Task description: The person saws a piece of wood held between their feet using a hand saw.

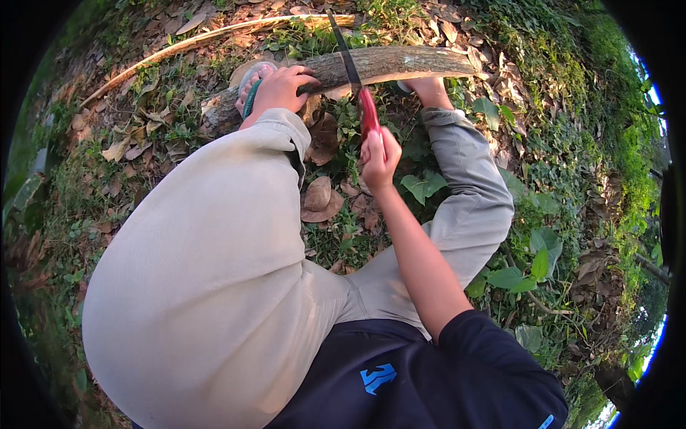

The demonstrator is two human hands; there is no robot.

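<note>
— Red-handled saw (361,93), where is it?
— Upper centre; the right hand (379,154) clamps its handle, blade across the log (386,66).
— Left hand (282,87)?
— Fingers closed over the log's near edge, leafy ground (343,229) open between the knees.

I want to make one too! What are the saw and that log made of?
The hand saw's thin dark blade looks like dull metal; its glossy red handle is probably plastic. The rough grey-brown log is raw wood with bark still on.
</note>
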